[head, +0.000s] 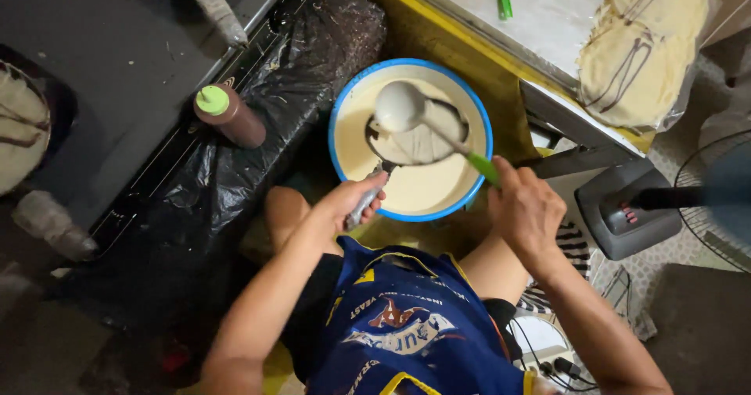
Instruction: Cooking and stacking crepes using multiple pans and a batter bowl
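Two hands work over one bowl (344, 109) of pale batter. The right hand (526, 211) has its fingers (508, 177) curled tight round a ladle (400, 107) by its green handle, the batter-coated scoop lifted above the batter. The left hand (352, 201) pinches the grey handle of a small pan (415, 141) held just below that scoop. Left of the fingers stands a brown squeeze bottle (229, 115). Tipping the pan could spill batter over the rim.
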